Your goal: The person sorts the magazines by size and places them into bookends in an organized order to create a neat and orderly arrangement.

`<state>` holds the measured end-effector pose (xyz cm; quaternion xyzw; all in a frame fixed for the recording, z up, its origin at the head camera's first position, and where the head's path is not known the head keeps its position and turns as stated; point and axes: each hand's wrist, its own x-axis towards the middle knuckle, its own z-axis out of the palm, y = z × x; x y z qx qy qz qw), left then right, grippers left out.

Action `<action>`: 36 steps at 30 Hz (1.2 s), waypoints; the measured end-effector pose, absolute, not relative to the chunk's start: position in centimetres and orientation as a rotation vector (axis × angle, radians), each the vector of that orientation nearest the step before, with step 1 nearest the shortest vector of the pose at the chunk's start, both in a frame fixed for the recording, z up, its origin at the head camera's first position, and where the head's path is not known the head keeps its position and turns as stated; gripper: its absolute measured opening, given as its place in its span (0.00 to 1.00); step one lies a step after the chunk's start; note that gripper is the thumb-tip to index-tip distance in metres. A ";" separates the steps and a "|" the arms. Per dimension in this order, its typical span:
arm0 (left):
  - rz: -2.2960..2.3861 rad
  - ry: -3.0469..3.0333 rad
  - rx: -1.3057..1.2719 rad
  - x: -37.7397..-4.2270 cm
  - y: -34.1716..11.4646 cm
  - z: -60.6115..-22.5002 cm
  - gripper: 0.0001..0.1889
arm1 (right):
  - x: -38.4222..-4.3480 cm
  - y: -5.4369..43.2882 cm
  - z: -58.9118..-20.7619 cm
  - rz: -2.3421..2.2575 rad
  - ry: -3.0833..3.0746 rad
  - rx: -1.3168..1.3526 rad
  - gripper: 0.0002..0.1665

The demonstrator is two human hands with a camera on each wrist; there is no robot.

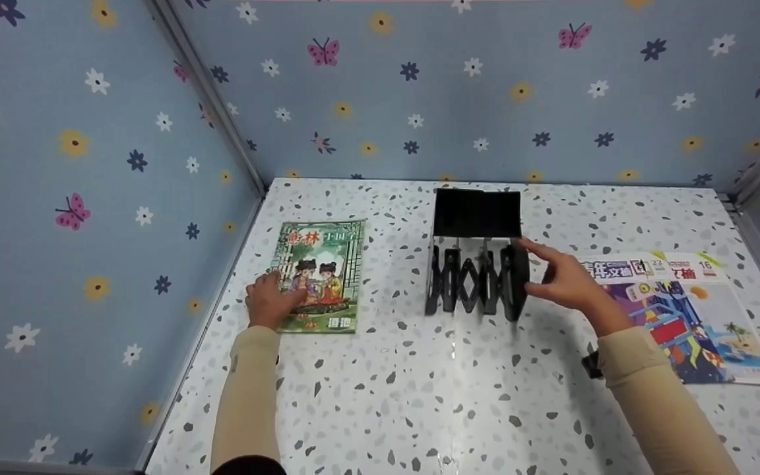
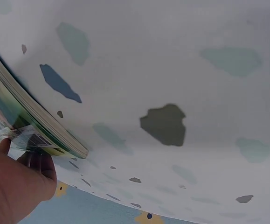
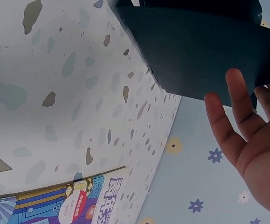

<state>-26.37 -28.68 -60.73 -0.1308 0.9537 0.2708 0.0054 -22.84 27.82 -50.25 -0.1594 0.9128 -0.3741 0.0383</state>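
A green illustrated magazine (image 1: 319, 247) lies flat on the speckled table, left of centre. My left hand (image 1: 268, 303) holds its left side, thumb over the cover and fingers at the edge; the left wrist view shows the thumb on the glossy cover (image 2: 25, 135). A black expandable bookend (image 1: 477, 214) with a crisscross lattice stands near the middle, its end plate (image 3: 195, 51) large in the right wrist view. Beside that plate is my right hand (image 1: 561, 280), fingers extended and fingertips at its upper right edge.
Colourful magazines (image 1: 690, 330) lie overlapping on the right, partly behind my right forearm. A small black object (image 1: 591, 364) shows beside that sleeve. Flower-patterned panels (image 1: 419, 86) rise at the table's back and sides.
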 end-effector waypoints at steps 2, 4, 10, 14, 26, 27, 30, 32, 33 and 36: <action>0.817 2.991 -0.391 -26.3 -28.7 -60.5 0.46 | -22.8 27.8 -50.3 -1.150 2.806 -0.496 0.48; 0.786 2.988 -0.378 -26.3 -28.7 -60.3 0.47 | -22.8 27.8 -50.3 -1.141 2.814 -0.511 0.48; 0.733 2.939 -0.392 -26.5 -28.8 -60.0 0.50 | -22.6 27.8 -50.6 -1.128 2.828 -0.519 0.48; 0.717 2.917 -0.405 -26.9 -28.9 -59.9 0.52 | -22.6 27.9 -50.9 -1.143 2.826 -0.516 0.47; 0.812 2.795 -0.492 -27.5 -29.1 -59.6 0.54 | -22.7 27.7 -50.9 -1.175 2.825 -0.505 0.48; 0.821 2.789 -0.501 -27.5 -29.1 -59.7 0.54 | -22.8 27.8 -51.0 -1.179 2.824 -0.508 0.48; 0.852 2.776 -0.522 -27.7 -29.1 -59.7 0.54 | -22.8 27.8 -51.1 -1.187 2.819 -0.514 0.48; 0.867 2.777 -0.535 -27.8 -29.0 -59.7 0.53 | -22.9 27.8 -51.1 -1.194 2.816 -0.518 0.48; 0.877 2.777 -0.542 -27.9 -29.0 -59.6 0.53 | -22.9 27.8 -51.1 -1.196 2.814 -0.518 0.48; 0.883 2.789 -0.555 -28.0 -28.9 -59.6 0.51 | -22.8 27.7 -51.1 -1.219 2.797 -0.498 0.48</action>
